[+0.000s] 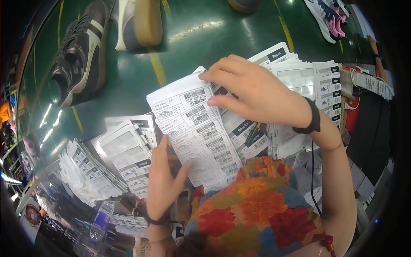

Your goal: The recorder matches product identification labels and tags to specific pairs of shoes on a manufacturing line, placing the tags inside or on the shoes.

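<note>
with the flowered cloth point(257, 197) at its near end, the label stack point(207, 139) likely needs its edges kept even, so we rest our left hand point(163, 184), fingers parted, along its left side and our right hand point(261, 92), fingers bent, at its far-right corner, whether pinching we cannot tell.

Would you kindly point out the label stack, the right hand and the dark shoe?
Label stack point(202, 136): head view, on its printed top face.
Right hand point(262, 91): head view, on its back.
Dark shoe point(83, 51): head view, on its upper.
</note>
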Tool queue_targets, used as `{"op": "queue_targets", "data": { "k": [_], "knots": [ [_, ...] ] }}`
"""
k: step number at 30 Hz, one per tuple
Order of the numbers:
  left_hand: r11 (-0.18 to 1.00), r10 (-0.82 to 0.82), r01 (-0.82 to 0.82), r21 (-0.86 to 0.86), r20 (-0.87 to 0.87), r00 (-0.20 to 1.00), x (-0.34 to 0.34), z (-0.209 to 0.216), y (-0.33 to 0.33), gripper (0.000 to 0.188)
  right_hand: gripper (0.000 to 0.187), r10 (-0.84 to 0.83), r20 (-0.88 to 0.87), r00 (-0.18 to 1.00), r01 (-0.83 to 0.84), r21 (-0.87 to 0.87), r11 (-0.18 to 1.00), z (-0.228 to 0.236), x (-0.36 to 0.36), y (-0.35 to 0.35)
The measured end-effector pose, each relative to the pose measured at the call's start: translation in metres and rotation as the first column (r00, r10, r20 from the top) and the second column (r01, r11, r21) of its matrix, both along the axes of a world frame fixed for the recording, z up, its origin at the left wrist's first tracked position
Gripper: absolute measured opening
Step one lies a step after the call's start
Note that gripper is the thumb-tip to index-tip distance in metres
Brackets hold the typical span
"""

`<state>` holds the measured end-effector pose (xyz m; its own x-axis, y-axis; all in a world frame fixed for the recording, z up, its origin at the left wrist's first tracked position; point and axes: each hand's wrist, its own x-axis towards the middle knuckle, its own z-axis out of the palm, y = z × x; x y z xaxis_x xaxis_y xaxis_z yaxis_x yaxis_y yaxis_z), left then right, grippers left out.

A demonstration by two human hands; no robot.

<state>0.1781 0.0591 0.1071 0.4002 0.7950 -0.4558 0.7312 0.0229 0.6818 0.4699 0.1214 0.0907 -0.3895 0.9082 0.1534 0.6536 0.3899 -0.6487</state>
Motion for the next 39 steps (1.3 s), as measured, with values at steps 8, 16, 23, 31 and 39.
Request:
{"op": "queue_targets", "data": {
  "k": [8, 16, 23, 31, 39],
  "knots": [
    [0.977, 0.211, -0.213, -0.014, 0.201, 0.957, 0.029, -0.016, -0.019, 0.076, 0.036, -0.173, 0.214, 0.961, 0.166, 0.051, 0.985, -0.013, -0.021, -0.027],
    [0.839, -0.234, 0.171, 0.516, 0.06, 0.97, 0.02, 0.008, 0.022, 0.077, 0.021, 0.239, -0.125, 0.963, -0.241, 0.004, 0.971, 0.02, -0.01, -0.073],
    [0.698, -0.406, 0.265, 0.665, 0.063, 0.912, 0.022, -0.003, -0.007, 0.023, 0.03, -0.119, -0.085, 0.989, 0.12, -0.002, 0.993, 0.012, 0.008, -0.026],
    [0.681, -0.4, 0.257, 0.686, 0.055, 0.915, 0.015, -0.008, -0.026, 0.021, 0.03, -0.13, 0.2, 0.971, 0.102, 0.145, 0.984, -0.008, -0.01, -0.009],
    [0.725, -0.136, 0.073, 0.685, 0.038, 0.99, 0.02, 0.003, -0.029, 0.032, 0.015, -0.012, 0.196, 0.981, -0.055, 0.331, 0.942, 0.023, -0.011, -0.066]
  ]
}}
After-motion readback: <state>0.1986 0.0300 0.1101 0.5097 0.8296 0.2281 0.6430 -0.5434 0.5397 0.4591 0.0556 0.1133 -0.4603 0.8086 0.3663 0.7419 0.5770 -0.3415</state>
